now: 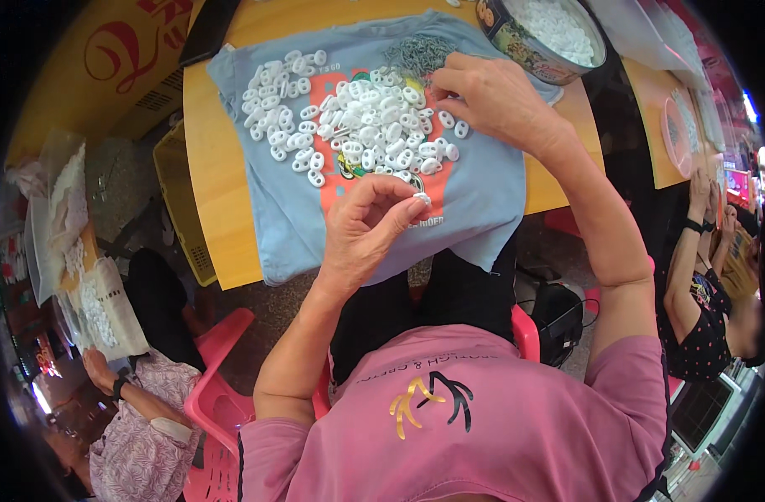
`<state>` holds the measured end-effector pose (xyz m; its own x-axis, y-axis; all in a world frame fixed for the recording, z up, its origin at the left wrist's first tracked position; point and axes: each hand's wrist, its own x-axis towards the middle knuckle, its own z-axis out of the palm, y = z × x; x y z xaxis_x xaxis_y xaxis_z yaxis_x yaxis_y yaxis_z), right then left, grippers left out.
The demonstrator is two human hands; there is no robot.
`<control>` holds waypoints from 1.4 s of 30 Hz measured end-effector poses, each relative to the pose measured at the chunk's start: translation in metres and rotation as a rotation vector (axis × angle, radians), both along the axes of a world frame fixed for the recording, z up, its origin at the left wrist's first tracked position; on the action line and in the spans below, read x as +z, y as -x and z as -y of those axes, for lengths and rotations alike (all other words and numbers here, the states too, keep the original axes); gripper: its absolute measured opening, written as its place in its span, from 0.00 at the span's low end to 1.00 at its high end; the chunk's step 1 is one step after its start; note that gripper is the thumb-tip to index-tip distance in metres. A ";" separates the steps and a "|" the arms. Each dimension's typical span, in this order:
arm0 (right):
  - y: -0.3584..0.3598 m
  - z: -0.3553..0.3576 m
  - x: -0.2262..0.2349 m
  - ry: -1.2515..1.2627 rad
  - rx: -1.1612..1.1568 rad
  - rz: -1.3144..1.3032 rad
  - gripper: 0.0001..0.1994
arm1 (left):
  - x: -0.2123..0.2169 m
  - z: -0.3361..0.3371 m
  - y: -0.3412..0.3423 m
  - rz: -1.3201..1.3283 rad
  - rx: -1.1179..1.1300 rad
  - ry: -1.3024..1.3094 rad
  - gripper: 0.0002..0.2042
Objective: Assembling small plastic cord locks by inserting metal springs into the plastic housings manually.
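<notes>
My left hand (361, 230) pinches a small white plastic piece (422, 199) between thumb and forefinger, just in front of a heap of like pieces. The heap of white oval two-holed pieces (374, 117) lies on a blue-grey shirt (491, 184) spread over the table. Beside the heap's far right side, my right hand (491, 92) has its fingers bent together at the edge of a tangled pile of small grey metal parts (420, 54), perhaps springs. Whatever its fingertips hold is too small to make out. A looser group of white pieces (273, 100) lies to the left.
A round tin (529, 58) full of white pieces stands at the far right of the yellow table (223, 209). A yellow crate (181, 201) is left of the table. Other people sit at both sides; a pink chair (219, 393) stands at the left.
</notes>
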<state>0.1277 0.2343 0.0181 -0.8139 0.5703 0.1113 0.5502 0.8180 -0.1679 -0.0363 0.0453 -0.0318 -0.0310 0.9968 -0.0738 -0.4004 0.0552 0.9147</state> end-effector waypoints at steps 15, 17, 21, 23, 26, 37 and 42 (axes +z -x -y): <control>0.011 -0.011 0.004 0.039 0.089 0.078 0.05 | -0.001 -0.001 0.001 -0.020 -0.035 -0.040 0.05; 0.012 -0.013 0.005 0.038 0.099 0.092 0.05 | 0.000 -0.002 0.001 -0.017 -0.038 -0.040 0.05; 0.013 -0.015 0.008 0.106 0.085 0.096 0.05 | 0.000 -0.001 0.001 -0.019 -0.045 -0.046 0.05; 0.012 -0.015 0.006 0.123 0.080 0.082 0.05 | 0.000 -0.001 0.001 -0.020 -0.047 -0.052 0.05; 0.010 -0.016 -0.004 0.088 0.093 0.043 0.05 | 0.000 -0.002 0.000 -0.033 -0.042 -0.058 0.05; 0.003 -0.013 -0.006 0.077 0.009 -0.303 0.08 | -0.001 -0.002 0.000 -0.074 -0.049 -0.046 0.06; -0.017 -0.006 -0.010 0.058 0.006 -0.275 0.07 | -0.002 -0.003 -0.001 -0.064 -0.037 -0.065 0.05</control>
<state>0.1447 0.2398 0.0084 -0.7611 0.5773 0.2959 0.4722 0.8058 -0.3575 -0.0355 0.0482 -0.0340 0.0037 1.0000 -0.0075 -0.3398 0.0083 0.9405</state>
